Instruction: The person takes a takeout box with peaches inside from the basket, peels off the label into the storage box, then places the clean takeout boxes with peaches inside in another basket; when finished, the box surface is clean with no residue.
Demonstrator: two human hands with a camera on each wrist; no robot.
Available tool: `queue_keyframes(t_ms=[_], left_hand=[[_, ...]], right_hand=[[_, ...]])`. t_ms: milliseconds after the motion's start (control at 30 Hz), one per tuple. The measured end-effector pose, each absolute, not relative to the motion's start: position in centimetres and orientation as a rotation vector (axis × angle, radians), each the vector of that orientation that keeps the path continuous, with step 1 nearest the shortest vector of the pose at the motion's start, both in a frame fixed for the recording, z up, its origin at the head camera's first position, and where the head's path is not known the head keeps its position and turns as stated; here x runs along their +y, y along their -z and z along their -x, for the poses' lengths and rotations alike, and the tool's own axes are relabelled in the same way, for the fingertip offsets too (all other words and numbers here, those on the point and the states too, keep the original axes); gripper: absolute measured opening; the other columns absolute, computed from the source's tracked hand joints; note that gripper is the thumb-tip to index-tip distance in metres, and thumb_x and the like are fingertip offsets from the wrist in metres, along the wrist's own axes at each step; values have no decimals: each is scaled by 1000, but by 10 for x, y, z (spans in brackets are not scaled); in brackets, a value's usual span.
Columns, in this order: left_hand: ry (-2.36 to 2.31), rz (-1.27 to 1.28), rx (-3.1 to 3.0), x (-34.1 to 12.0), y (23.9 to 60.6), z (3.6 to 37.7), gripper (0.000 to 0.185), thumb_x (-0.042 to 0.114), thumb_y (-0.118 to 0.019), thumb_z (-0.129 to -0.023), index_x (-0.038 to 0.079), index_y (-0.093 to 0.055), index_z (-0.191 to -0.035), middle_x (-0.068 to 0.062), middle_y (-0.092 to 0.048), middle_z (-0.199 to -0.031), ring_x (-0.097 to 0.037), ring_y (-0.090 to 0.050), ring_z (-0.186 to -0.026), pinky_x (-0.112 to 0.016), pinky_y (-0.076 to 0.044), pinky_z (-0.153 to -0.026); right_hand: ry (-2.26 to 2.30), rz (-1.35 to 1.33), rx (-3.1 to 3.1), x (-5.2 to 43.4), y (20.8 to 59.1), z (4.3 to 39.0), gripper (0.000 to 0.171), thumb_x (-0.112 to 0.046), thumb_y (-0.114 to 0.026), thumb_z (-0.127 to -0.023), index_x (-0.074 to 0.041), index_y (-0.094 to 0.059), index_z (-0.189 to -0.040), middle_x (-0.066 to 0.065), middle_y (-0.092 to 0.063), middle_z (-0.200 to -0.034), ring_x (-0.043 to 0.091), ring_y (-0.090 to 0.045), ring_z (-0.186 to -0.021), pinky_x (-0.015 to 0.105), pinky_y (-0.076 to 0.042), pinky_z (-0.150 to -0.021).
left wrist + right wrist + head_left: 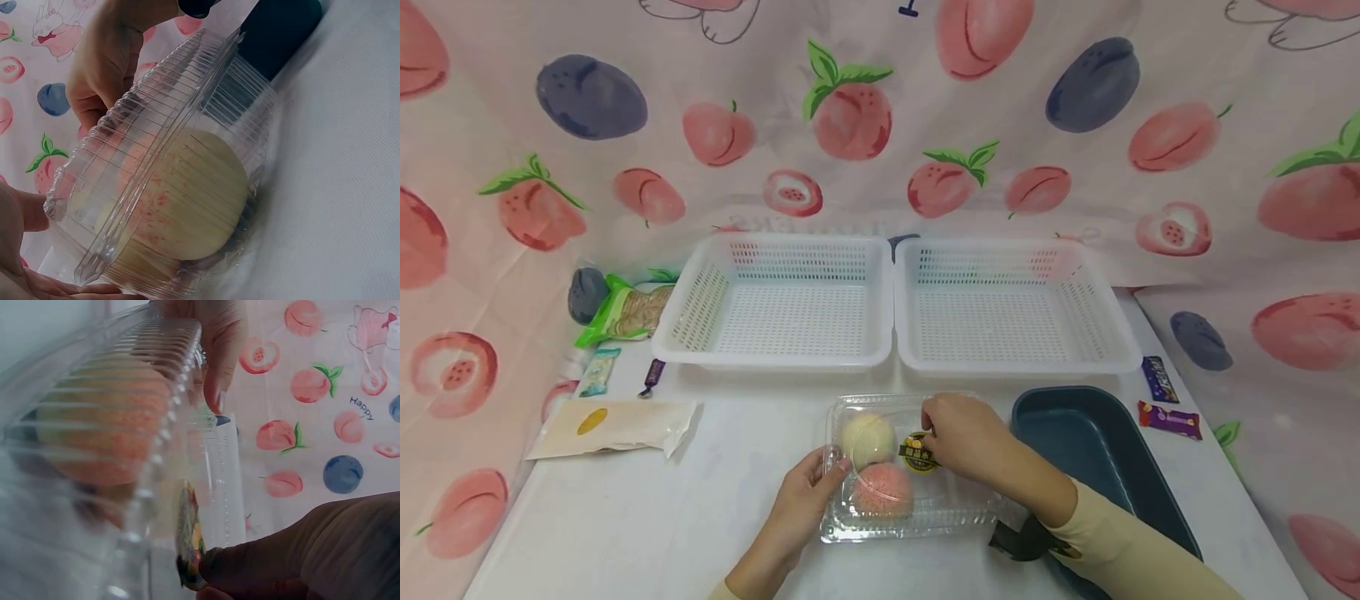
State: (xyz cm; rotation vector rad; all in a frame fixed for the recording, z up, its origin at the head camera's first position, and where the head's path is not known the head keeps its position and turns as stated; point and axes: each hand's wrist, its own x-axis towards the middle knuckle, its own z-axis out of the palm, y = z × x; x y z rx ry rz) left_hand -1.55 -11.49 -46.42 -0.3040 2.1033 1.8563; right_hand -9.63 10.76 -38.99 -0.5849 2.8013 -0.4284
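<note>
A clear plastic clamshell box (936,523) stands on the white table with its lid down. Inside, on its left side, are a pale yellow peach (867,439) and a pink one (882,492). My left hand (796,504) grips the box's left edge, thumb on top and fingers low at the side. On the lid is a black and gold sticker (916,452). My right hand (966,437) reaches over the lid and pinches the sticker's right edge; in the right wrist view the thumb (250,559) presses against the sticker (189,537).
Two white baskets (790,360) (1022,367) stand side by side at the back. A dark blue tray (1101,442) lies right, partly under my right forearm. Packaged bread (636,312), a cream packet (613,427) and small wrapped sweets (598,372) lie left; two snack bars (1168,420) lie far right.
</note>
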Motion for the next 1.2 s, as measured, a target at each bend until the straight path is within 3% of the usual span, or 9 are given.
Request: queue_keyframes(t_ms=[233,833,1200], left_hand=[[-1870,317,2101,-114,463,16,73,38,-59,-107,-16,-38,-151,-33,-55,-147,-47,-52,-140,-59,-45,-115],[-1896,303,2105,-113,467,15,72,34,-60,-107,-17,-36,-151,-33,-58,-143,-42,-63,-130,-48,-56,-106],[-1882,293,2126,-113,466,14,70,34,-62,-106,-14,-40,-150,-32,-60,-142,-42,-61,-132,-53,-53,-109]], right_hand=[[407,601,2824,105,396,97,23,-4,-75,-87,-12,-61,-71,-3,-57,-69,14,-51,-62,32,-46,-56],[396,583,2858,104,405,100,23,-4,-76,-86,-13,-61,-70,-2,-56,-69,15,-50,-62,32,-47,-56],[362,626,2871,104,406,99,22,-3,-76,-86,-11,-63,-70,-1,-57,-70,15,-50,-61,32,-47,-54]])
